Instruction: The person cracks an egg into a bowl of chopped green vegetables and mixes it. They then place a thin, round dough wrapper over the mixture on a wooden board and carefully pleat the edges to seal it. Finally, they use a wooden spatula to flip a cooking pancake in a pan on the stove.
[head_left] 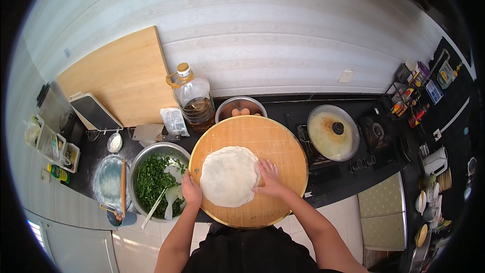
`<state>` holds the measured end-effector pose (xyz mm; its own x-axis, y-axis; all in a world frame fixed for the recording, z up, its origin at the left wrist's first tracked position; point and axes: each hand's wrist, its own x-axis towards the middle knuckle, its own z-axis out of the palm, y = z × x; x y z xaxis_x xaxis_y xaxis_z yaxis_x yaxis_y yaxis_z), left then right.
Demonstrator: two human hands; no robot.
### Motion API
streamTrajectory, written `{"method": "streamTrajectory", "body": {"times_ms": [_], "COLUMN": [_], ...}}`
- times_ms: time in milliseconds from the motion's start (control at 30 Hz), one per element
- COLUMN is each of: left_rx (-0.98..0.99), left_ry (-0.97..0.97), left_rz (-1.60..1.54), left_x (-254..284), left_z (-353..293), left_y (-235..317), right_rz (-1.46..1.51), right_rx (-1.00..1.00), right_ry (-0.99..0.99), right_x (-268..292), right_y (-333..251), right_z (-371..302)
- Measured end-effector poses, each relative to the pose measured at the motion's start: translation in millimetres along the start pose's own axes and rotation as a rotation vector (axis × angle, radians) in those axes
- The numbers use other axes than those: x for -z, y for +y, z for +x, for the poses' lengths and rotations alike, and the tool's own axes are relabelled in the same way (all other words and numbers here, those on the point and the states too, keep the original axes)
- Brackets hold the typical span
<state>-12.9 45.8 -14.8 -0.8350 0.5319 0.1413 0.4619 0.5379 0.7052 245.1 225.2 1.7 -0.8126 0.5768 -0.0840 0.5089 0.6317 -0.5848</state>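
Observation:
A flat, pale round of dough [230, 177] lies on a round wooden board [273, 139] in front of me, left of the board's middle. My left hand [191, 190] grips the board's left rim, close beside the dough; its fingertips are partly hidden. Over the board, my right hand [270, 179] rests with fingers stretched and apart against the dough's right edge. Left of the board stands a steel bowl [133, 174] of chopped greens [154, 174], with a white spatula [172, 199] and chopsticks [154, 209] in it.
A lidded pan [323, 134] sits on the stove at right. Behind the board are a bowl of eggs [241, 106] and a large oil bottle [194, 98]. A rolling pin [123, 187] lies at the floury left. A large wooden board [121, 78] leans on the wall.

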Motion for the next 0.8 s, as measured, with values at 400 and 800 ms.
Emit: {"method": "streamTrajectory", "body": {"times_ms": [400, 800], "left_rx": [-0.009, -0.034], "left_ry": [-0.013, 0.104], "left_rz": [0.040, 0.033], "left_x": [0.3, 5.9], "left_z": [-0.1, -4.1], "left_y": [0.6, 3.6], "right_rz": [-0.013, 0.019], "right_rx": [-0.015, -0.025], "right_ry": [-0.044, -0.012], "right_x": [2.6, 1.1], "right_y": [-10.7, -21.4], "right_z": [-9.8, -18.3]}}
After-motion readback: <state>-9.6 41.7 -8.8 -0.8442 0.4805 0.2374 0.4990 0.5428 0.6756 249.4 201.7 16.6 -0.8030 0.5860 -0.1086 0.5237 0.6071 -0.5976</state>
